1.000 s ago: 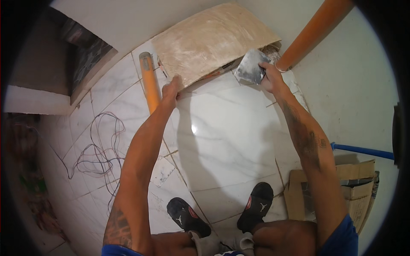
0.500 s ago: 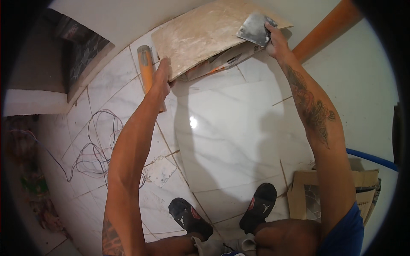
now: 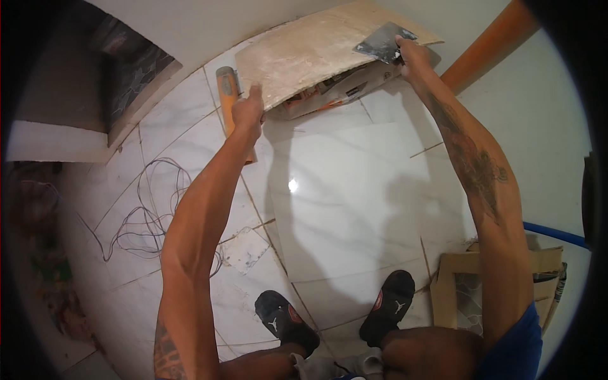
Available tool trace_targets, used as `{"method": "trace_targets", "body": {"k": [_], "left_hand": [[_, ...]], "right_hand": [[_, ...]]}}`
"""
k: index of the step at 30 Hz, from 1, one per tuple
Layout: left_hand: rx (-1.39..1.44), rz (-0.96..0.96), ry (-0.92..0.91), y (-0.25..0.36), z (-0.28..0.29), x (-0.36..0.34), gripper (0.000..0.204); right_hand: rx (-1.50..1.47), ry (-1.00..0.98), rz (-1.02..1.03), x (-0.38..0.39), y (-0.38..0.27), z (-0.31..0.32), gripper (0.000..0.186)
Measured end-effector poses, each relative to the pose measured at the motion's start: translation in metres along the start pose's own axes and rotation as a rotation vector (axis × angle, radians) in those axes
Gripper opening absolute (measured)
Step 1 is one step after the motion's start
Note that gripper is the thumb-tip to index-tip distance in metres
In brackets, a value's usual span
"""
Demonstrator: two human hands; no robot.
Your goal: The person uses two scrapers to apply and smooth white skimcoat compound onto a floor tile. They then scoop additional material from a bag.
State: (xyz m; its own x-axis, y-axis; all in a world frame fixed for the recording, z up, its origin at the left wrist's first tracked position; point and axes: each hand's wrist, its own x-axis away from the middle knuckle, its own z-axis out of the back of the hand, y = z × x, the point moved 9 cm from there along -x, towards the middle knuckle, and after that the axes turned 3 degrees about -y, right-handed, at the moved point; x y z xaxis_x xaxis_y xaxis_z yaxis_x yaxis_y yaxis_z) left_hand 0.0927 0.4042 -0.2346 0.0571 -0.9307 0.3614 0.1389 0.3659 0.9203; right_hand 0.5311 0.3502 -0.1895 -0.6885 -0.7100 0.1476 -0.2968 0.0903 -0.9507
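A large beige slab (image 3: 304, 63) with a rough, smeared face slants at the far side, against the wall. At its near left corner, my left hand (image 3: 247, 115) is closed round the edge, thumb on top. My right hand (image 3: 414, 58), by the slab's right end, grips a wide-bladed scraper (image 3: 383, 43); its metal blade lies over the slab's face, though contact is unclear. Under the slab's near edge shows a printed bag (image 3: 358, 85), mostly covered. A big glossy white tile (image 3: 354, 190) lies on the floor between my arms.
An orange pipe piece (image 3: 227, 88) lies beside my left hand. Tangled thin wires (image 3: 145, 215) and a stained square piece (image 3: 246, 250) are at left. A thick orange pipe (image 3: 491, 44) leans at far right. Cardboard (image 3: 446, 297) and a blue hose (image 3: 551, 234) lie near right.
The scraper blade has tilted and looks darker. My left hand and the slab's near corner sit slightly farther right and higher; the whole view has also shifted a little.
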Motion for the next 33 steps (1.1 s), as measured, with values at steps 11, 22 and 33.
{"method": "trace_targets", "body": {"k": [11, 22, 33], "left_hand": [[-0.064, -0.102, -0.043, 0.031, 0.096, 0.033, 0.044], [-0.066, -0.15, 0.102, -0.001, 0.278, 0.072, 0.047], [-0.121, 0.002, 0.342, -0.082, 0.404, 0.121, 0.043]], "right_hand": [[-0.05, -0.147, -0.078, 0.124, -0.037, -0.057, 0.023], [0.158, -0.489, -0.159, 0.229, 0.013, -0.165, 0.031], [0.319, -0.713, -0.079, 0.291, 0.115, -0.254, 0.042]]}}
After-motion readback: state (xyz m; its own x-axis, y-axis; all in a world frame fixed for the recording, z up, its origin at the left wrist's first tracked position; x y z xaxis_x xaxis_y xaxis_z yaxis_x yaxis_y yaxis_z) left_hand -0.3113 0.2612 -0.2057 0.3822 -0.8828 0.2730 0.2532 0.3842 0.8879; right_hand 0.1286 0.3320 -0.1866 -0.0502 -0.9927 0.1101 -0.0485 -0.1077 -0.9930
